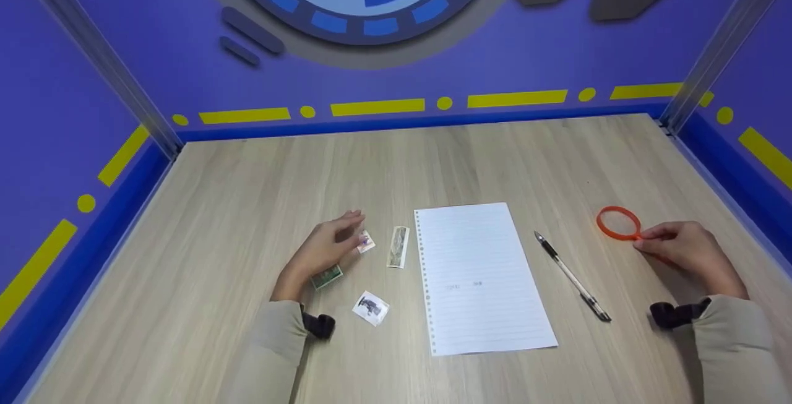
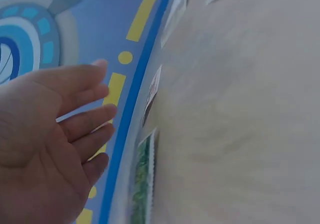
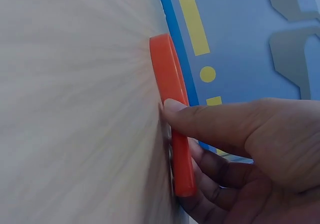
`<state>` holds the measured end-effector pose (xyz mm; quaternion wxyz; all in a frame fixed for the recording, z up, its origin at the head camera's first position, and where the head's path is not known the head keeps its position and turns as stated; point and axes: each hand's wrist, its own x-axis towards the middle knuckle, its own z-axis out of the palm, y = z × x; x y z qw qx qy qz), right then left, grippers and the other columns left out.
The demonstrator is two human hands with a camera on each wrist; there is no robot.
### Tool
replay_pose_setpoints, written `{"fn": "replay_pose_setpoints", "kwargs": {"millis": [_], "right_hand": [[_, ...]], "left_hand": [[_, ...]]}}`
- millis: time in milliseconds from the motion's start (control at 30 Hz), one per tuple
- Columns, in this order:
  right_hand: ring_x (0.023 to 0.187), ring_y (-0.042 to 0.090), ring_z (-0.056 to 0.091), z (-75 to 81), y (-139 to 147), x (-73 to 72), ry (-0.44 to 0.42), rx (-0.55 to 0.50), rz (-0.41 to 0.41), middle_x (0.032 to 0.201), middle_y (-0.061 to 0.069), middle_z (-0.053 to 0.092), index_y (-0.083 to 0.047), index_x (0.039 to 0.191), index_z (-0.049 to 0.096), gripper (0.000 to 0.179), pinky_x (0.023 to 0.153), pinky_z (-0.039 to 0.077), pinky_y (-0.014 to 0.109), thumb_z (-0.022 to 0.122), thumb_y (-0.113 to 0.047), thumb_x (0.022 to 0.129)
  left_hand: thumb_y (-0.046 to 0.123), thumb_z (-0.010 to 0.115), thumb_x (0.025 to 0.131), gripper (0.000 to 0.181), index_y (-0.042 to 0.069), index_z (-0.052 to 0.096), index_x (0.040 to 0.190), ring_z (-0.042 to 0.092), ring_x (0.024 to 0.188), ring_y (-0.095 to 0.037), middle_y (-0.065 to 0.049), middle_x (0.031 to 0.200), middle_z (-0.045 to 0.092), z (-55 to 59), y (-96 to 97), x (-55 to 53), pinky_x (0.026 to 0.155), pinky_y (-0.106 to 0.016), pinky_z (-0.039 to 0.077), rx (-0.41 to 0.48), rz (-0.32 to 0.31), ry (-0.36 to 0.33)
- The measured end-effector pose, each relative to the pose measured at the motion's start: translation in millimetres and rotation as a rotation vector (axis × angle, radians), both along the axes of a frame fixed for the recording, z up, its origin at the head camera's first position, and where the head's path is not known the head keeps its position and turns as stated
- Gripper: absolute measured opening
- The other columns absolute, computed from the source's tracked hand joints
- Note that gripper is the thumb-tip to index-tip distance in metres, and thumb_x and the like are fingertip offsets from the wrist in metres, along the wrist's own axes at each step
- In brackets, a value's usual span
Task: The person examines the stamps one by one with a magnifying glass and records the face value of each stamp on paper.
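My right hand [image 1: 693, 252] pinches the handle of an orange magnifying glass [image 1: 639, 236] between thumb and fingers, at the table's right side. The right wrist view shows the handle [image 3: 183, 169] along the fingers and the round rim [image 3: 165, 59] seen edge-on. My left hand [image 1: 325, 246] hovers over postage stamps on the left, fingers relaxed and holding nothing. Beneath it lie a green stamp [image 1: 327, 277] and a pale stamp with a purple mark [image 1: 366, 242], both partly hidden by the hand. Close by are a tall narrow stamp [image 1: 398, 247] and a white stamp with a dark figure [image 1: 371, 309].
A lined sheet of paper [image 1: 482, 255] with faint writing lies mid-table. To its right a black-capped clear pen [image 1: 569, 274] rests diagonally. Purple-blue panels [image 1: 371, 82] bound the wooden table [image 1: 297, 181] at the back and sides.
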<state>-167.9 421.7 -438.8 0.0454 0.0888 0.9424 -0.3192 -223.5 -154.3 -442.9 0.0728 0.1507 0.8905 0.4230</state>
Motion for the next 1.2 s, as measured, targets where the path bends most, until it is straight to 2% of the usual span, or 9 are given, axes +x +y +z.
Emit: {"fn": "replay_pose_setpoints", "kwargs": {"millis": [100, 233, 433, 533, 700, 833, 967, 1200], "right_hand": [[0.070, 0.015, 0.051, 3.5, -1, 0.3, -0.013, -0.005, -0.008, 0.086, 0.008, 0.066, 0.010, 0.108, 0.062, 0.053, 0.055, 0.048, 0.022, 0.073, -0.036, 0.084], [0.068, 0.013, 0.053, 7.7, -4, 0.5, 0.034, 0.004, -0.027, 0.085, 0.008, 0.068, 0.008, 0.105, 0.064, 0.051, 0.054, 0.049, 0.023, 0.073, -0.037, 0.084], [0.067, 0.009, 0.058, 14.7, -12, 1.6, 0.112, -0.005, -0.062, 0.089, 0.012, 0.070, 0.003, 0.106, 0.066, 0.041, 0.054, 0.051, 0.025, 0.071, -0.033, 0.086], [0.068, 0.004, 0.057, 18.1, -16, 0.5, 0.155, -0.001, -0.054, 0.094, 0.015, 0.070, 0.000, 0.107, 0.066, 0.040, 0.055, 0.051, 0.022, 0.069, -0.035, 0.088], [0.070, -0.014, 0.049, 21.5, -21, -3.6, 0.254, 0.036, 0.029, 0.099, 0.019, 0.069, -0.002, 0.105, 0.069, 0.038, 0.058, 0.047, 0.011, 0.068, -0.036, 0.088], [0.073, -0.019, 0.045, 21.5, -27, -5.7, 0.301, 0.049, 0.114, 0.101, 0.021, 0.069, -0.003, 0.106, 0.070, 0.035, 0.061, 0.044, 0.005, 0.069, -0.033, 0.088], [0.076, -0.021, 0.044, 22.0, -33, -6.8, 0.298, 0.039, 0.164, 0.104, 0.021, 0.069, -0.004, 0.107, 0.071, 0.034, 0.065, 0.040, 0.001, 0.069, -0.031, 0.088], [0.081, -0.018, 0.046, 22.7, -46, -9.9, 0.261, 0.037, 0.279, 0.107, 0.021, 0.068, -0.003, 0.106, 0.071, 0.029, 0.069, 0.042, 0.003, 0.069, -0.026, 0.089]], "left_hand": [[0.018, 0.063, 0.093, 0.050, 0.007, 0.050, 0.139, 0.031, 0.144, -0.024, -0.008, 0.151, 0.041, 5.2, 8.4, 4.7, 0.119, -0.042, 0.026, -0.001, -0.025, 0.007], [0.021, 0.062, 0.093, 0.054, 0.008, 0.046, 0.143, 0.028, 0.146, -0.022, -0.005, 0.154, 0.037, 11.9, 20.3, 12.5, 0.120, -0.040, 0.023, -0.022, -0.078, 0.012], [0.024, 0.064, 0.092, 0.061, 0.004, 0.041, 0.145, 0.027, 0.146, -0.027, -0.011, 0.154, 0.035, 19.6, 34.6, 22.5, 0.120, -0.043, 0.022, 0.001, -0.215, 0.068], [0.029, 0.064, 0.092, 0.064, 0.004, 0.039, 0.146, 0.025, 0.146, -0.028, -0.012, 0.155, 0.033, 21.3, 41.0, 27.8, 0.120, -0.045, 0.022, -0.002, -0.272, 0.077], [0.031, 0.064, 0.092, 0.066, 0.003, 0.038, 0.146, 0.024, 0.147, -0.029, -0.011, 0.156, 0.032, 18.7, 51.7, 33.5, 0.120, -0.046, 0.022, -0.012, -0.333, 0.075], [0.028, 0.064, 0.092, 0.064, 0.004, 0.039, 0.146, 0.025, 0.146, -0.029, -0.011, 0.155, 0.033, 16.2, 58.9, 36.9, 0.120, -0.045, 0.022, -0.015, -0.365, 0.068], [0.028, 0.065, 0.091, 0.064, 0.008, 0.039, 0.147, 0.026, 0.146, -0.024, -0.008, 0.155, 0.034, 15.8, 64.1, 41.8, 0.119, -0.043, 0.025, -0.029, -0.388, 0.050], [0.032, 0.065, 0.091, 0.066, 0.010, 0.038, 0.147, 0.028, 0.145, -0.018, -0.006, 0.155, 0.033, 10.0, 74.0, 47.5, 0.121, -0.036, 0.023, -0.067, -0.437, 0.013]]}}
